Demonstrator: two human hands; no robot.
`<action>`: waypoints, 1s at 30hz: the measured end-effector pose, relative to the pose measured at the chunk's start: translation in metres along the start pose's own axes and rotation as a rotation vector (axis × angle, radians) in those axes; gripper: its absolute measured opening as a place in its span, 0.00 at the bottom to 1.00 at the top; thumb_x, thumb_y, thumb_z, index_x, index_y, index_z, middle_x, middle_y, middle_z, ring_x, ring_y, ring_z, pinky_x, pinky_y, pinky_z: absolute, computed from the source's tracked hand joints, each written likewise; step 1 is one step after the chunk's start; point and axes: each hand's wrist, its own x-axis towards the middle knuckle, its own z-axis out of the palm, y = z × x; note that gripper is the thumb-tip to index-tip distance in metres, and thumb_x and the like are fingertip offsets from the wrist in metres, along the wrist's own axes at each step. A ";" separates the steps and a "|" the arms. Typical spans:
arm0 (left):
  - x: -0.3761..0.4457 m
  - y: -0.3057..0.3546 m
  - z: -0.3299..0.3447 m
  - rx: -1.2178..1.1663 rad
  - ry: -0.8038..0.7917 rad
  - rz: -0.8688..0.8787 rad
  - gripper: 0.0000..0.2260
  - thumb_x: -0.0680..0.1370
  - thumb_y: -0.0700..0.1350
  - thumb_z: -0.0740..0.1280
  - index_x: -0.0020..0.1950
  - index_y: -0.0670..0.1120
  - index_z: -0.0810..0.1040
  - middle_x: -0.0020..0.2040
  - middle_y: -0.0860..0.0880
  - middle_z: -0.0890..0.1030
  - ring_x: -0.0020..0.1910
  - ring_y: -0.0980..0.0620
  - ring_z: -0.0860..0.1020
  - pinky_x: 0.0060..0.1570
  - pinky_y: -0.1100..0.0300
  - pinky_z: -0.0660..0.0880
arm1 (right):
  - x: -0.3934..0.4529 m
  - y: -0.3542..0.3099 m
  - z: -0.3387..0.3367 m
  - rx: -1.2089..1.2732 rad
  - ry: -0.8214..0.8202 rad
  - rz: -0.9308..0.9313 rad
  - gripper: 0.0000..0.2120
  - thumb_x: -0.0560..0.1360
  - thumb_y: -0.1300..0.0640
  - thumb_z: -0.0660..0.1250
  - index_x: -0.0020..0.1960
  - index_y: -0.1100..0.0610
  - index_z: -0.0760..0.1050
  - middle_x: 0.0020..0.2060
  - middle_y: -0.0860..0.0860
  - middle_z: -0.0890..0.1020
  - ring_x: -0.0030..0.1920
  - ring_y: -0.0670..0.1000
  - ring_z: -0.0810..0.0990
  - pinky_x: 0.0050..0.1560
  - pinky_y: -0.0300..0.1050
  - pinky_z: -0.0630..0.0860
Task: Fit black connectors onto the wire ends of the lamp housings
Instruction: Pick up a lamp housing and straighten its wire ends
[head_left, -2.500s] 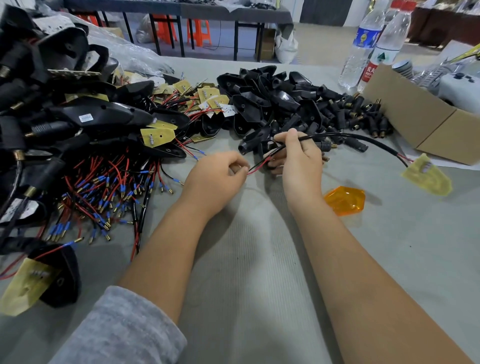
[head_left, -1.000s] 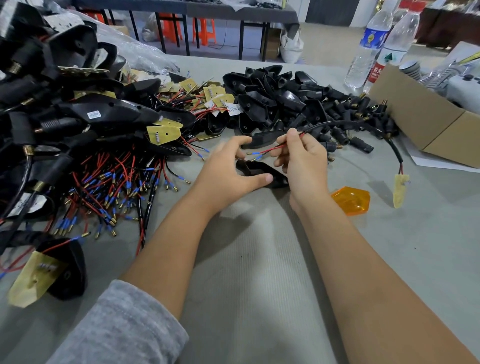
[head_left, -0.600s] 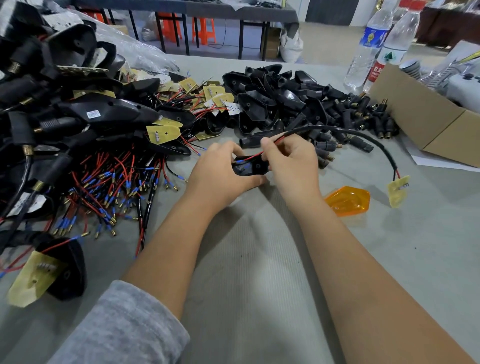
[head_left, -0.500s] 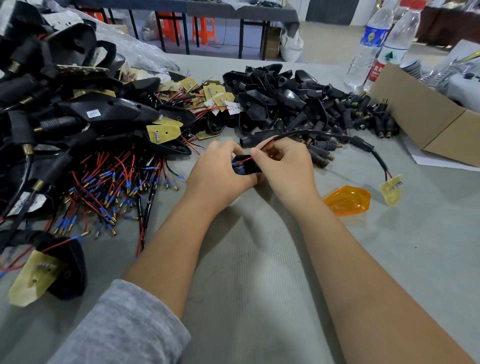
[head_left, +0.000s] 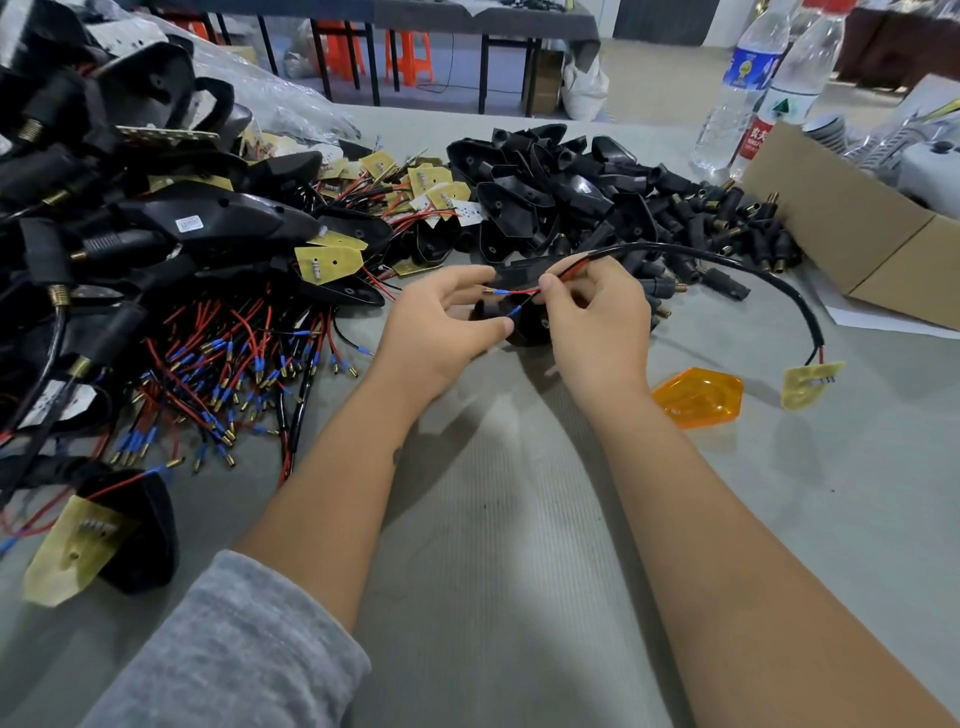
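The red wire (head_left: 524, 291) now juts free; bottle labels (head_left: 747, 66) stay unreadable.

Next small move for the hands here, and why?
Probably feed the blue-tipped red wire into the black housing. The right hand pinches the wire with its tip free, pointing toward the left hand, which grips the housing just below. Whether the opening lines up is hidden by fingers.

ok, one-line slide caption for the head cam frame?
Left hand steadies a black housing while right hand feeds in the red wire.
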 end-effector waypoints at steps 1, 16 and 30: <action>0.000 -0.001 0.000 -0.026 0.004 0.002 0.21 0.71 0.33 0.74 0.63 0.43 0.78 0.49 0.54 0.79 0.41 0.73 0.77 0.39 0.79 0.71 | 0.000 -0.001 0.000 0.034 0.007 0.008 0.02 0.77 0.57 0.67 0.46 0.52 0.77 0.40 0.47 0.83 0.47 0.49 0.82 0.52 0.54 0.78; 0.004 -0.008 0.002 -0.003 0.100 0.039 0.15 0.70 0.35 0.75 0.48 0.54 0.80 0.41 0.58 0.82 0.41 0.60 0.82 0.46 0.67 0.77 | -0.007 -0.009 -0.004 0.411 -0.174 0.128 0.09 0.73 0.67 0.71 0.43 0.56 0.74 0.33 0.54 0.77 0.34 0.47 0.76 0.37 0.37 0.75; 0.002 -0.006 0.001 0.049 0.129 -0.035 0.10 0.70 0.37 0.75 0.47 0.49 0.82 0.37 0.54 0.81 0.36 0.61 0.80 0.43 0.65 0.79 | -0.001 0.003 0.002 0.412 -0.131 0.231 0.11 0.76 0.69 0.64 0.43 0.55 0.70 0.33 0.50 0.78 0.30 0.42 0.79 0.38 0.40 0.80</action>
